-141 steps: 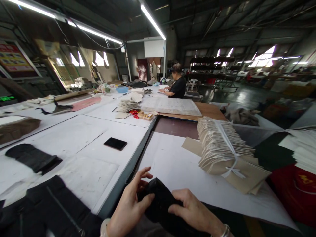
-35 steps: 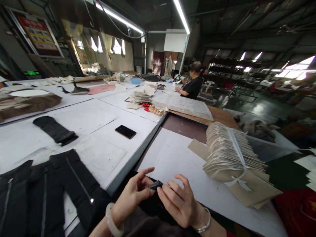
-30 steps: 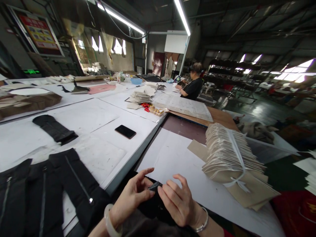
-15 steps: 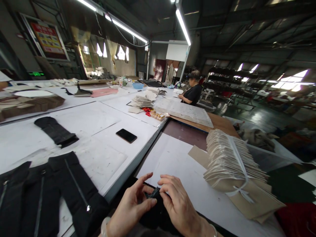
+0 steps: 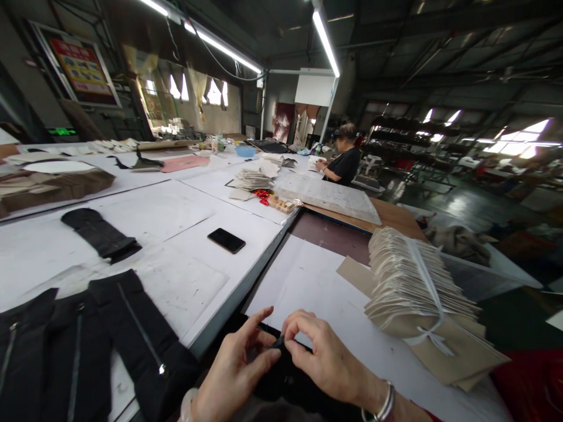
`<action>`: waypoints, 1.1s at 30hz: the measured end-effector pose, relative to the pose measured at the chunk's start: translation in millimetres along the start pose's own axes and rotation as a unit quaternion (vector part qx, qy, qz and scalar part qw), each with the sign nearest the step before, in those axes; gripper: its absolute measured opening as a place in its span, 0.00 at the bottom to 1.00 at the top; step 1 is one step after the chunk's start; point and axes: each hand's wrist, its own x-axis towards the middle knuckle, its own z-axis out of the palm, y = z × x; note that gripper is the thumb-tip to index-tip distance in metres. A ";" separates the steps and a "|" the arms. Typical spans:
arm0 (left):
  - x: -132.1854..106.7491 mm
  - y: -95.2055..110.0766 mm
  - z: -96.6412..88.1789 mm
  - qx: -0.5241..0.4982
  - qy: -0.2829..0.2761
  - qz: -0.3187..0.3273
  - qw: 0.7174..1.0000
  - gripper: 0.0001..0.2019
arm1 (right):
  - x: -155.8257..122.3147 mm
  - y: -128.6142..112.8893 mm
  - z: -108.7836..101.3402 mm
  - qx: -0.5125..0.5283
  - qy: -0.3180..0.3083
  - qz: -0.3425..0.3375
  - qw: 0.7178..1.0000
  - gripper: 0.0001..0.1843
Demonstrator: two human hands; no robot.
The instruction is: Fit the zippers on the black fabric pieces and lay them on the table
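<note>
Low in the middle of the head view, my left hand (image 5: pixel 246 363) and my right hand (image 5: pixel 319 354) meet over a black fabric piece (image 5: pixel 281 375). A small dark edge of it is pinched between the thumb and fingers of both hands. The rest hangs below, dark against my lap, so its shape cannot be made out. To the left, black zippered pieces (image 5: pixel 141 334) lie side by side on the white table (image 5: pixel 189 275), their metal zips facing up. A smaller black piece (image 5: pixel 99 231) lies farther back.
A black phone (image 5: pixel 226 240) lies on the table ahead. On the right stands a bundle of beige sheets (image 5: pixel 417 287) tied with a white ribbon. Farther off are paper stacks (image 5: pixel 250 179), a snack tray (image 5: pixel 281 203) and a seated person (image 5: pixel 343 158).
My right hand has rolled slightly, its fingers curling in closer to the thumb, and its bracelet now shows. My left hand stays almost where it was.
</note>
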 end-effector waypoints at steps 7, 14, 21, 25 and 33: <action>-2.3 2.2 -0.1 -0.028 0.004 -0.016 0.999 0.31 | 3.1 -2.7 -1.9 0.075 -0.040 0.088 0.992 0.06; -0.4 -2.1 1.0 -0.133 -0.004 -0.068 0.989 0.38 | 7.7 5.4 2.5 0.166 -0.055 0.157 0.972 0.05; 0.9 -0.8 2.0 -0.140 0.006 -0.075 0.987 0.38 | 12.0 7.1 5.9 0.182 -0.064 0.176 0.965 0.04; 0.7 1.0 3.4 -0.136 0.021 -0.083 0.987 0.36 | 13.5 8.3 8.3 0.179 -0.062 0.178 0.966 0.05; 2.1 -18.9 11.6 -0.158 0.095 -0.065 0.981 0.36 | 13.8 12.0 11.9 0.191 -0.061 0.213 0.956 0.05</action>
